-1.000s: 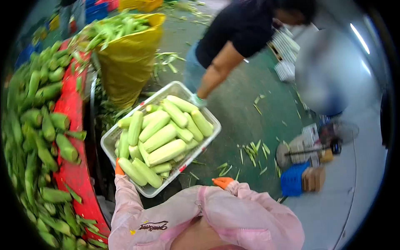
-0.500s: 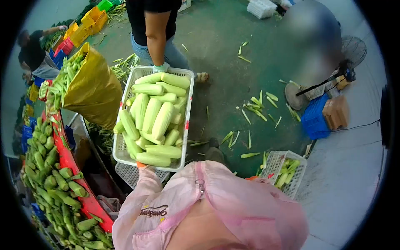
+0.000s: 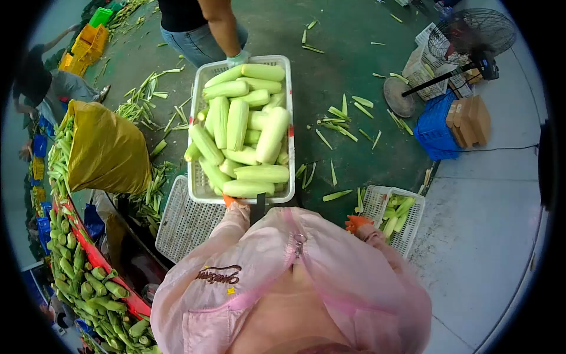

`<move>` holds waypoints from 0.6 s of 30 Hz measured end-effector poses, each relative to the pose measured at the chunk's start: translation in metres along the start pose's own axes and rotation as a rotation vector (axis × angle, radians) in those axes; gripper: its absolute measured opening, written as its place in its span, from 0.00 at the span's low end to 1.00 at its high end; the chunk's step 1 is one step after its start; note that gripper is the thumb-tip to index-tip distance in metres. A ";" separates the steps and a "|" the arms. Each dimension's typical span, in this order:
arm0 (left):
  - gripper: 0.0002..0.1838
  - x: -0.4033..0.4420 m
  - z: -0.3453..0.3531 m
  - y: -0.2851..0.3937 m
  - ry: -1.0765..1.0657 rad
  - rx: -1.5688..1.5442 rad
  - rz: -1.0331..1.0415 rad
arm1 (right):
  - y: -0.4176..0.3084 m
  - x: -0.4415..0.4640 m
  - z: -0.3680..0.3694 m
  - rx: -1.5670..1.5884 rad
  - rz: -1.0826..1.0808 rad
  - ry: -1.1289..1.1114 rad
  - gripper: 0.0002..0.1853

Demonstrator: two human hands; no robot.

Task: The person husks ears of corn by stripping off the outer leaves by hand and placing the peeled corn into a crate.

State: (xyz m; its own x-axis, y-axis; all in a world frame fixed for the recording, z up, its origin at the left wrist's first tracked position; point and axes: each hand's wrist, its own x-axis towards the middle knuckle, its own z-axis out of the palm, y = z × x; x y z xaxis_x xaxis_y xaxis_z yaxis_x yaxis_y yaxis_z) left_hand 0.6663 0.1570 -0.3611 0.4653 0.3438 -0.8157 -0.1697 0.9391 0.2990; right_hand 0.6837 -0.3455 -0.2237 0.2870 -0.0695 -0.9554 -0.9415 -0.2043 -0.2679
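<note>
A white plastic crate (image 3: pixel 290 177) full of pale green corn ears (image 3: pixel 239 124), trimmed and still in their inner husks, is held off the floor in front of me. My left hand (image 3: pixel 234 201), in an orange glove, grips the crate's near edge, its fingers partly hidden under the rim. At the far edge a co-worker's gloved hand (image 3: pixel 238 59) holds the same crate. My right hand (image 3: pixel 358 223), also orange-gloved, hangs at my side with nothing in it, fingers loosely extended. It is nearest a small white crate (image 3: pixel 413 227) with husk pieces inside.
An empty white crate (image 3: pixel 174 227) lies below left. Unpeeled corn (image 3: pixel 88 283) is piled behind a red edge (image 3: pixel 127 292), near a yellow sack (image 3: pixel 109 150). Husk strips (image 3: pixel 339 121) litter the green floor. A standing fan (image 3: pixel 471 38) and blue crate (image 3: pixel 435 130) are at right.
The loaded crate, the co-worker and my left hand have shifted away from the heaped corn at left. My right glove has come into fuller view, and the view has turned.
</note>
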 end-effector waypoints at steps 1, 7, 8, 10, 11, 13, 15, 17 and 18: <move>0.17 0.002 0.020 -0.007 0.053 0.016 0.004 | 0.020 0.005 -0.001 0.085 0.001 0.009 0.25; 0.19 0.058 0.082 -0.072 0.016 0.018 -0.213 | 0.155 -0.021 0.041 0.254 -0.014 0.070 0.29; 0.20 0.063 0.097 -0.081 -0.016 0.052 -0.204 | 0.203 -0.015 0.050 0.312 0.029 0.073 0.30; 0.20 0.091 0.098 -0.102 -0.047 0.066 -0.232 | 0.298 -0.021 0.069 0.383 0.177 0.063 0.30; 0.19 0.118 0.085 -0.115 -0.125 0.088 -0.226 | 0.304 -0.041 0.088 0.239 0.291 0.042 0.30; 0.17 0.159 0.078 -0.131 -0.035 0.171 -0.171 | 0.315 -0.082 0.123 0.019 0.469 -0.032 0.29; 0.17 0.174 0.085 -0.138 -0.002 0.254 -0.193 | 0.309 -0.104 0.140 -0.031 0.471 -0.064 0.28; 0.18 0.207 0.073 -0.137 0.034 0.349 -0.197 | 0.297 -0.098 0.145 -0.107 0.403 -0.072 0.26; 0.19 0.230 0.060 -0.138 -0.038 0.372 -0.211 | 0.288 -0.084 0.140 -0.184 0.319 -0.057 0.26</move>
State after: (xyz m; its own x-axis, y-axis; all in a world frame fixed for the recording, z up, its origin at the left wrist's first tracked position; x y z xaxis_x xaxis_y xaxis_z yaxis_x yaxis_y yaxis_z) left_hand 0.8487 0.1066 -0.5607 0.4891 0.1371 -0.8614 0.2542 0.9223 0.2911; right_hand 0.3642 -0.2619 -0.2382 -0.0312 -0.1050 -0.9940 -0.9329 -0.3538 0.0667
